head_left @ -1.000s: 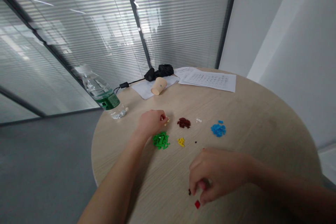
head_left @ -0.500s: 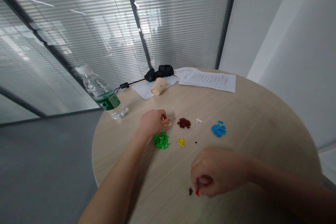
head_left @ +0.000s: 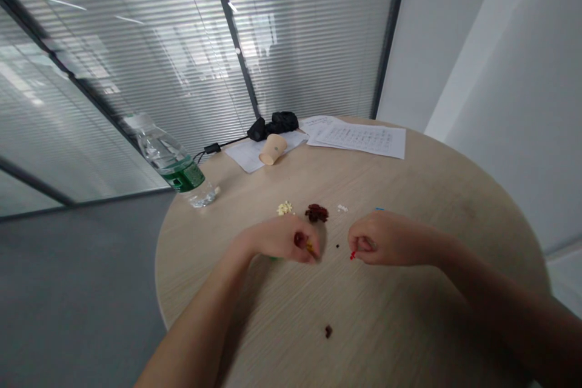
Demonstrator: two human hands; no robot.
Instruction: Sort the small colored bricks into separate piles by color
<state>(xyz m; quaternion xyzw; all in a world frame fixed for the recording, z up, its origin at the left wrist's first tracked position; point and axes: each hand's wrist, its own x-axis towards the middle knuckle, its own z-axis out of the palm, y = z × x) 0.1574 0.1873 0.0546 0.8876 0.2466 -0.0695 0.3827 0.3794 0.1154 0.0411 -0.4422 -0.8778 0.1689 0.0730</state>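
Note:
My right hand (head_left: 377, 241) pinches a small red plastic piece (head_left: 352, 255) and hovers right of a tiny black bit (head_left: 337, 246). My left hand (head_left: 286, 239) is curled in a pinch over the yellow pieces (head_left: 310, 247), which show between its fingers. Whether it holds one of them I cannot tell. Just beyond it lie a cream pile (head_left: 285, 208) and a dark brown pile (head_left: 317, 213). The left hand mostly hides the green pile, and the right hand covers most of the blue one. Nearer me sits a small dark brown cluster (head_left: 328, 331).
A few white pieces (head_left: 342, 208) lie behind the hands. At the left edge of the round table (head_left: 454, 194) stands a water bottle (head_left: 175, 163). Toward the back are a tipped paper cup (head_left: 273, 150), printed sheets (head_left: 364, 138) and a black bundle (head_left: 284, 122) with a cord.
My left hand has moved from the cream pile toward me, over the yellow pieces. My right hand has lifted the red piece away from the brown cluster and carried it forward.

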